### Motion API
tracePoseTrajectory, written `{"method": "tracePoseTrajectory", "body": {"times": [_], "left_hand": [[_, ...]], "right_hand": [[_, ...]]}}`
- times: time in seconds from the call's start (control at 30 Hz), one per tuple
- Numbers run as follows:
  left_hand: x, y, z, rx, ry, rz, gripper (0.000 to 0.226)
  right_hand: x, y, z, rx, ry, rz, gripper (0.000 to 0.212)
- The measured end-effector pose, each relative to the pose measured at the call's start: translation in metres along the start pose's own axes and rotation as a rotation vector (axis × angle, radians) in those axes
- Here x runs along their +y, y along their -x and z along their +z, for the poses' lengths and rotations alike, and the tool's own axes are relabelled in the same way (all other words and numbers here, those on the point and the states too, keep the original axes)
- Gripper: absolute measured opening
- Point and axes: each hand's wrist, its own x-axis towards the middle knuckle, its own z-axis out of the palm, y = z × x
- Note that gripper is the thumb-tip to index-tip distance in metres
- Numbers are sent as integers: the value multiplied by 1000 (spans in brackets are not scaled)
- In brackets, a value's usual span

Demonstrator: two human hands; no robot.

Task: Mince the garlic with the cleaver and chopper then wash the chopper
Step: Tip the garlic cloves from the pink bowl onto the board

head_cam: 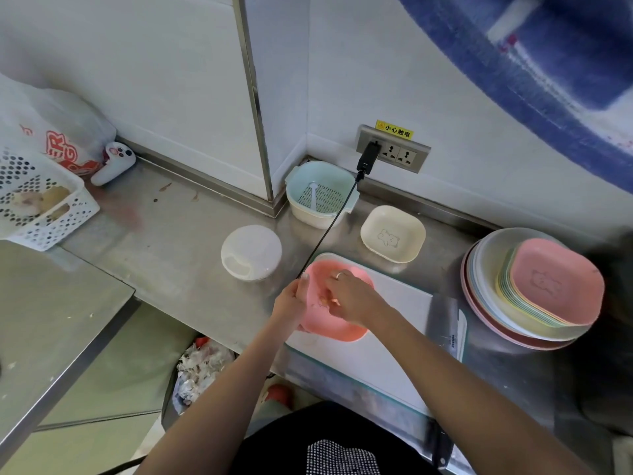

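Gripping the near-left rim of a pink dish [337, 325], the left hand [291, 303], thumb hooked over the edge, tilting it up off the white cutting board [394, 323]. Reaching into the dish from the right, the right hand [349, 298], ringed finger spread forward, fingertips curled on small pale bits that look like garlic [327, 301], though too blurred to tell for sure. Both hands close together, meeting over the same dish. Lying just right of the right forearm along the board's right edge, the cleaver [445, 320], blade flat, black handle [442, 443] pointing back toward the body. Sitting beyond and left of the left hand, well apart on the steel counter [164, 241], a round white lidded chopper [251, 252]. Standing farther beyond the hands in the wall corner, a blue strainer basket nested in a cream bowl [320, 197], with a black cable [329, 231] running from the wall socket [394, 152] down across it toward the hands. Resting beyond the right hand, a cream square dish [393, 238] with a bear drawing. Stacked far right of the right hand, plates and pastel dishes [534, 289], a pink one on top. Sitting far left of the left hand, a white perforated basket [37, 204], a plastic bag [51, 132] and a white game controller [113, 162]. Showing below the left forearm, under the counter edge, a bin of garlic skins [202, 368].
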Motion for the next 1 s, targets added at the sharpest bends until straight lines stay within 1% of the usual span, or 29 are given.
{"method": "tracePoseTrajectory", "body": {"times": [0.1,0.17,0.2,0.27,0.3,0.33,0.37,0.4,0.47,0.5,0.53,0.6,0.67,0.73,0.8,0.9,1.0], "left_hand": [[4,1,-2,10,27,-24,30],[2,-1,-5,19,31,-26,30],[1,-2,-7,28,37,-28,31],[-3,-6,-10,78,38,8,34],[-5,-8,-12,126,28,45,35],[-6,-8,-14,176,23,82,38],[-6,-8,-15,213,25,110,41],[-6,-8,-17,234,29,130,43],[-6,-9,-18,242,31,163,45],[-6,-9,-18,237,23,172,45],[-4,-9,-18,228,14,181,44],[-4,-9,-16,213,3,197,41],[-4,-9,-13,206,-26,199,32],[-3,-10,-11,206,-72,201,31],[-2,-9,-10,206,-104,206,33],[1,-8,-8,221,-115,218,34],[3,-8,-8,248,-94,213,31]], "right_hand": [[-2,4,2,32,-114,62,7],[-2,7,-2,132,-307,148,10],[0,10,-5,231,-432,218,13],[9,19,-11,491,-678,391,23],[15,25,-12,598,-749,477,26],[23,30,-11,639,-763,555,27],[30,35,-7,589,-733,614,26],[35,38,-2,469,-687,641,25],[37,41,12,211,-641,609,29],[36,42,17,154,-620,580,32],[35,42,20,153,-597,558,35],[32,39,17,257,-572,545,32],[29,34,7,348,-565,531,26],[27,26,0,362,-469,437,22],[23,18,-4,279,-307,342,26],[19,12,-6,124,-130,308,42],[19,13,-2,46,65,229,57]]}}
